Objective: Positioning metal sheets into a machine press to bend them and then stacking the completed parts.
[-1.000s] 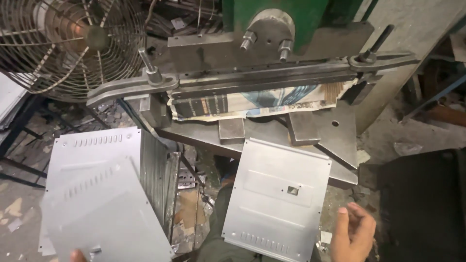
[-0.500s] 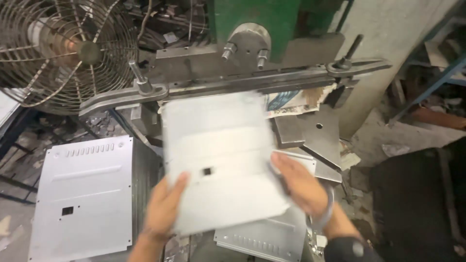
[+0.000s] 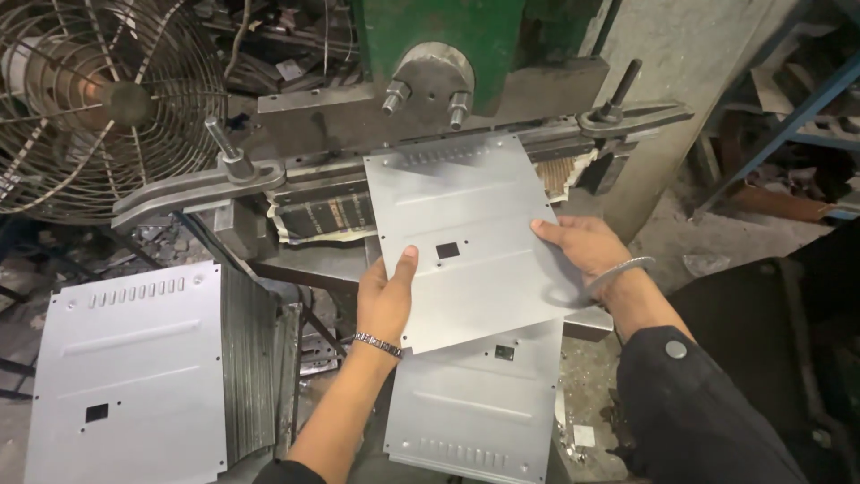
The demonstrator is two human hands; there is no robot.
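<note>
A grey sheet-metal panel (image 3: 475, 229) with a small square hole and a row of slots lies tilted in front of the green press (image 3: 466, 54), its far edge up under the press bar (image 3: 340, 161). My left hand (image 3: 385, 300) grips the panel's near left edge. At the right edge, my right hand (image 3: 578, 246) holds it too. A second like panel (image 3: 479, 408) lies flat beneath, nearer to me.
A stack of the same panels (image 3: 125, 367) stands on edge at the lower left. A wire-caged fan (image 3: 98, 99) sits at the upper left. Scrap and debris cover the floor; a blue metal frame (image 3: 797, 108) is at the right.
One panel lay on the lower pile with my right hand beside it; both hands then lifted a panel and have moved it forward and up toward the press.
</note>
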